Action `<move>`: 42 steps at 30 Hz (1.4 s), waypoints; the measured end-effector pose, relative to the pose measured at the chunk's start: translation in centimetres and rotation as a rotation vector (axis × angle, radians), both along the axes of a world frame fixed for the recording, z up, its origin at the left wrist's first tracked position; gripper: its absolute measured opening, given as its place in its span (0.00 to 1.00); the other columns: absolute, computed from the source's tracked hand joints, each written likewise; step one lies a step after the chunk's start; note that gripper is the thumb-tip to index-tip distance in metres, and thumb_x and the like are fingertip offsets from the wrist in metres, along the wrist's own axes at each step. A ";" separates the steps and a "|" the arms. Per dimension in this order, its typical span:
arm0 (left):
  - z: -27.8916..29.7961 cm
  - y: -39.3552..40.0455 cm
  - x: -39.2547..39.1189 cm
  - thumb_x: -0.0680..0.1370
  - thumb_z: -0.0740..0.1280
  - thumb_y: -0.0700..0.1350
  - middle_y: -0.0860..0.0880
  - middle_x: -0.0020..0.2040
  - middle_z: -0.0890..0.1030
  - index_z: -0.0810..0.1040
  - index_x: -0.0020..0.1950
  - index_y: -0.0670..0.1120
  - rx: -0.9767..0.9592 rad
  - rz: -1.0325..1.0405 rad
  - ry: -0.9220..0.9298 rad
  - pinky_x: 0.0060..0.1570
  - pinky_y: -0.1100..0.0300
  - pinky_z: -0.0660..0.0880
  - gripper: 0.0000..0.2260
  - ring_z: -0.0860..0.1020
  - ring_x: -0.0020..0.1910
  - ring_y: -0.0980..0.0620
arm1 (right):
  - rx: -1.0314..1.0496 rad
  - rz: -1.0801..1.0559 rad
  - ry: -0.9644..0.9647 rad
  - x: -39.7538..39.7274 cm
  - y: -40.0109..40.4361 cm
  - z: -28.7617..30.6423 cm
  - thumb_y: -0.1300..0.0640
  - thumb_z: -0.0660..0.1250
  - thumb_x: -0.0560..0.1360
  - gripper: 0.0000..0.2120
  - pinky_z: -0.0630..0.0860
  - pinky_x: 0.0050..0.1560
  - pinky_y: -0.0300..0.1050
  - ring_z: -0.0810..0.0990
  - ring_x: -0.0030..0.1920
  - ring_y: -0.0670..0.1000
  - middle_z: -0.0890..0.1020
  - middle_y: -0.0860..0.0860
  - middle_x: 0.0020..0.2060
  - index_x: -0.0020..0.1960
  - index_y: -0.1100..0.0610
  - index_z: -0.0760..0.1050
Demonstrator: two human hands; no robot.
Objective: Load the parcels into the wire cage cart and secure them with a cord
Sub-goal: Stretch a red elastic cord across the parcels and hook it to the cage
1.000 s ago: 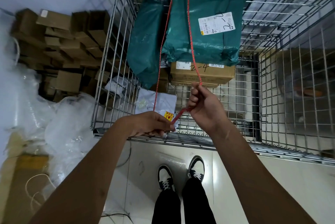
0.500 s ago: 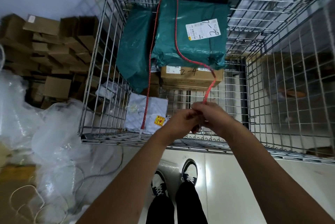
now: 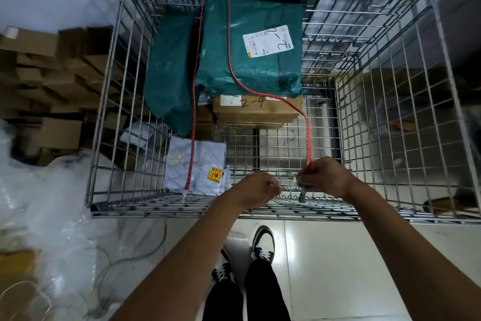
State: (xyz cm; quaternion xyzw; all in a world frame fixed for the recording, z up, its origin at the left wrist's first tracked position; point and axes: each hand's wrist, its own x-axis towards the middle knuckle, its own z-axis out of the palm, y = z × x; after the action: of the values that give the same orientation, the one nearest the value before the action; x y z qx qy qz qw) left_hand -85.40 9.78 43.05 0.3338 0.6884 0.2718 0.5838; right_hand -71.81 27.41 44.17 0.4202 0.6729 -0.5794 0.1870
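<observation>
one cord [image 3: 229,42] end in right hand [image 3: 324,177]

The cord [image 3: 229,60] is red with dark flecks; the wire cage cart [image 3: 385,102] is bare silver-grey metal; the large parcel [image 3: 250,71] is dark green with a white label; the box [image 3: 256,112] beneath is brown, marked "2-4" in black; the pale grey mailer [image 3: 197,164] carries a yellow-and-red sticker.
</observation>
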 end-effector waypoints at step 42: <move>-1.4 -1.4 -0.3 0.77 0.69 0.50 0.48 0.61 0.82 0.83 0.61 0.48 -0.364 -0.192 0.020 0.67 0.50 0.73 0.14 0.79 0.60 0.46 | 0.173 0.038 -0.196 3.2 -0.3 -3.4 0.58 0.72 0.78 0.11 0.70 0.28 0.39 0.75 0.26 0.50 0.80 0.55 0.28 0.39 0.62 0.81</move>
State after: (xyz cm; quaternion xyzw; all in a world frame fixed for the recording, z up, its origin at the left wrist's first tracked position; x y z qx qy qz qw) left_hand -85.72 8.34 41.60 0.2894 0.6969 0.0826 0.6510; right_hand -68.57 27.12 40.75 0.4765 0.7068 -0.4716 0.2256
